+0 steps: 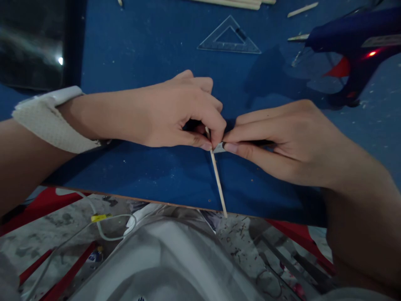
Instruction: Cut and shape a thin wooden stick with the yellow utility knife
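Between the thumb and forefinger of my left hand [188,110] is a thin wooden stick [218,179], its lower end reaching past the table's near edge. My right hand [291,142] pinches a small flat grey blade [218,147] with a dark end. The blade's tip meets the stick right beside my left fingertips. Both hands are low over the blue tabletop and almost touch each other. The upper part of the stick is partly hidden by my left fingers.
A clear set square [230,47] lies beyond my hands. At the right is a blue glue gun [351,42] with a lit red light. More wooden sticks [232,3] lie at the back. A dark-screened device [34,46] occupies the left. The table's near edge [150,201] borders my lap.
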Demonstrator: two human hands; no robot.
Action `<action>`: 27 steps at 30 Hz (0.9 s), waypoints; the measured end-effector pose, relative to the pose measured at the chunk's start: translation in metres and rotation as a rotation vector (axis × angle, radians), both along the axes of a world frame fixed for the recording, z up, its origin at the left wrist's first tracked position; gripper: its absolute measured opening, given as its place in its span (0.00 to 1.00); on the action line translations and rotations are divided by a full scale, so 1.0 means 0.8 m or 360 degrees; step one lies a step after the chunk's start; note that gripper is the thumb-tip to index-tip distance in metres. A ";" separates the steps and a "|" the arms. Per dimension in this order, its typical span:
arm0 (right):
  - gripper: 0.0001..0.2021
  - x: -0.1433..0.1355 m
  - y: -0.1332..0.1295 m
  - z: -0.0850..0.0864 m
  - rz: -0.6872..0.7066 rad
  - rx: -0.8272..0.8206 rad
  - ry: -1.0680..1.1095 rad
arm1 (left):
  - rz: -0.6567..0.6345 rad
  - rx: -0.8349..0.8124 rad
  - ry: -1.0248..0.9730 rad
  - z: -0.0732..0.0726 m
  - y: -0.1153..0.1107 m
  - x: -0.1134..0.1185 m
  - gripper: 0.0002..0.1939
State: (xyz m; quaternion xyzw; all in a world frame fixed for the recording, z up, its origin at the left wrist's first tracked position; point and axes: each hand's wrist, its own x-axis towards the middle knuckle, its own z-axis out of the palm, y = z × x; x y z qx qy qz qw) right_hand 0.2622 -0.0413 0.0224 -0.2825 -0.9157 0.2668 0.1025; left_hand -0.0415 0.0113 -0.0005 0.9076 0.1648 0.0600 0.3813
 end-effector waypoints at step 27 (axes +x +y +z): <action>0.09 0.008 -0.025 -0.013 -0.0058 0.0694 -0.0041 | -0.0042 0.0024 -0.0064 -0.004 0.003 -0.006 0.16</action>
